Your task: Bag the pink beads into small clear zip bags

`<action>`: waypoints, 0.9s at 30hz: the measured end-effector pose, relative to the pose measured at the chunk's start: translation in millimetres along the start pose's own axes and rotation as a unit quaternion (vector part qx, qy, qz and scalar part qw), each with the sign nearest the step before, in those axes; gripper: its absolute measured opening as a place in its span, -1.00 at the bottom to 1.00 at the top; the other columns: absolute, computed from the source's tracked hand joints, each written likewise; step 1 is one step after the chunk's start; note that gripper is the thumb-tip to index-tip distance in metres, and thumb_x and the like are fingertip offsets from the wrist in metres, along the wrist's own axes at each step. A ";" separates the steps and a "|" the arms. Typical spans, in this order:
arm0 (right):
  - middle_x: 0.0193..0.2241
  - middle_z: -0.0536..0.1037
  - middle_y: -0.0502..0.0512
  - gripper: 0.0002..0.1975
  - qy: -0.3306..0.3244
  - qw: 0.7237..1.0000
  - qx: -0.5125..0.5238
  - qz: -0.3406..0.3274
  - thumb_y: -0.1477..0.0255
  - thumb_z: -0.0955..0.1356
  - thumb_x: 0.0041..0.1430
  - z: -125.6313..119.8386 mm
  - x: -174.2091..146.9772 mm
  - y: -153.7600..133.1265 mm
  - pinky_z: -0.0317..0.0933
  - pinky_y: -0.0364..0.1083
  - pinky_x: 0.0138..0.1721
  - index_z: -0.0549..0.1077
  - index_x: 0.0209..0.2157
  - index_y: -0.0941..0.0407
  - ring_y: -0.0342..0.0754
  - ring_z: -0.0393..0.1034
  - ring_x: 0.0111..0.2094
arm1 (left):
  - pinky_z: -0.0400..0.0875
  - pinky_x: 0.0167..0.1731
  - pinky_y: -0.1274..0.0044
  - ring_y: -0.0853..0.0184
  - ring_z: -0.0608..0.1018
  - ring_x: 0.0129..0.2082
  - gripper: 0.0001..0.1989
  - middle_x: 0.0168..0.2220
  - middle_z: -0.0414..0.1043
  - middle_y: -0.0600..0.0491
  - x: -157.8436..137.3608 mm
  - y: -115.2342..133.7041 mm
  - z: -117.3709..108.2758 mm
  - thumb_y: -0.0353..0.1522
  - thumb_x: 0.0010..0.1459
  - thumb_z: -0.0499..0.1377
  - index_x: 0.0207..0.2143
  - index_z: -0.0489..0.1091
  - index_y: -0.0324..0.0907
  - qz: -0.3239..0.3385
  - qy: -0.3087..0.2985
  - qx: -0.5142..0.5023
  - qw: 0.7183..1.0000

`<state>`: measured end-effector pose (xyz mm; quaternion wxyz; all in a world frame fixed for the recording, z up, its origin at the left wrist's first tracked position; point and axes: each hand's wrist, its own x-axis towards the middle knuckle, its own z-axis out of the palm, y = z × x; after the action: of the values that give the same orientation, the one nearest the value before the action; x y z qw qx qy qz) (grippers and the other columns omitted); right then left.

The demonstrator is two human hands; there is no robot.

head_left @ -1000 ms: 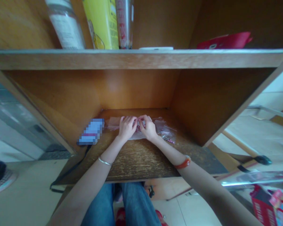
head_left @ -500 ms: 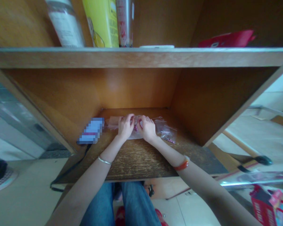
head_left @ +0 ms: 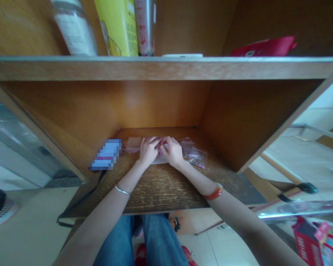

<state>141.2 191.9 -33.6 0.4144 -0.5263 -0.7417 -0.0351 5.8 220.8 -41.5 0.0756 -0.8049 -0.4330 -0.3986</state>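
Observation:
In the head view my left hand [head_left: 149, 149] and my right hand [head_left: 172, 150] meet over the desk shelf, fingers bent and fingertips touching. Both are closed on a small clear plastic bag [head_left: 158, 160], and dark pink beads show between them. The fingers hide most of the bag. Just right of my right hand lie more clear zip bags [head_left: 193, 153], one with pinkish-purple beads [head_left: 199, 165] in its corner. Left of my left hand rest flat, pale clear bags [head_left: 133, 144].
A phone with a blurred screen [head_left: 106, 154] lies at the left, a dark strap [head_left: 83, 201] hanging from it. Wooden cabinet walls close in the sides and back. On the upper shelf [head_left: 166, 68] stand a white-labelled bottle [head_left: 77, 33], a yellow container [head_left: 120, 27] and a red pouch [head_left: 266, 47].
My fingertips have come closer together over the bag, and the gap between the hands has narrowed. The view has shifted slightly. The other things lie as before.

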 end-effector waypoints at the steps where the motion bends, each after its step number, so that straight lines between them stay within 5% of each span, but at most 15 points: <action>1: -0.35 0.48 0.11 -0.90 0.001 1.000 0.001 -0.002 0.42 0.22 0.16 -0.7 0.2 -0.3 0.17 -0.06 -0.22 0.34 -0.32 0.11 0.00 0.33 -0.29 | 0.23 -0.08 0.36 0.24 0.49 -0.13 -0.77 -0.10 0.50 0.01 0.1 1.0 -0.9 -0.39 0.16 0.10 -0.14 0.45 -0.06 -0.013 0.000 0.010 1.000; 6: -0.38 0.47 0.10 -0.91 0.007 1.000 0.021 0.017 0.40 0.24 0.13 -2.1 -0.6 -1.3 0.19 -0.04 -0.23 0.35 -0.36 0.09 0.00 0.33 -0.30 | 0.19 -0.07 0.33 0.20 0.47 -0.07 -0.70 -0.03 0.46 0.01 0.6 3.3 -3.3 -0.33 0.14 0.14 -0.04 0.39 -0.02 -0.051 0.010 0.029 0.998; 10: -0.43 0.47 0.03 -0.82 0.028 0.979 0.173 0.107 0.26 0.28 0.12 4.2 -1.4 0.6 0.24 -0.08 -0.28 0.34 -0.41 0.08 -0.06 0.36 -0.36 | 0.19 -0.05 0.36 0.23 0.46 -0.03 -0.66 0.01 0.43 0.00 0.9 1.1 -1.2 -0.33 0.15 0.13 0.01 0.34 -0.04 -0.047 0.004 0.011 0.999; 14: -0.43 0.47 0.02 -0.65 0.032 0.876 0.390 0.282 0.08 0.29 0.07 14.6 3.5 8.0 0.27 -0.12 -0.51 0.30 -0.31 0.09 -0.12 0.38 -0.53 | 0.19 -0.02 0.37 0.25 0.44 0.00 -0.65 0.01 0.43 0.01 0.7 1.0 0.1 -0.35 0.12 0.16 0.00 0.35 -0.07 -0.032 0.000 -0.016 0.999; 19: -0.46 0.45 -0.02 -0.64 0.019 0.743 0.562 0.363 0.13 0.34 0.01 19.1 11.5 16.1 0.30 -0.11 -0.60 0.30 -0.28 0.10 -0.15 0.35 -0.63 | 0.24 -0.04 0.36 0.26 0.47 -0.05 -0.60 -0.04 0.46 0.03 0.8 4.0 -1.8 -0.37 0.09 0.20 0.01 0.35 -0.05 -0.011 -0.043 -0.042 0.998; 27: -0.57 0.45 -0.06 -0.69 0.013 0.712 0.614 0.340 0.14 0.39 -0.06 15.9 15.4 21.4 0.28 -0.15 -0.53 0.30 -0.46 0.08 -0.15 0.36 -0.55 | 0.23 0.02 0.31 0.25 0.45 -0.01 -0.58 0.03 0.40 0.04 0.2 2.9 -0.6 -0.34 0.07 0.22 0.02 0.34 0.00 0.008 -0.055 -0.065 0.996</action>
<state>147.8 220.8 -42.2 0.6397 -0.3720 -0.3657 0.5645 7.8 218.9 -40.4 0.0022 -0.8324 -0.4030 -0.3803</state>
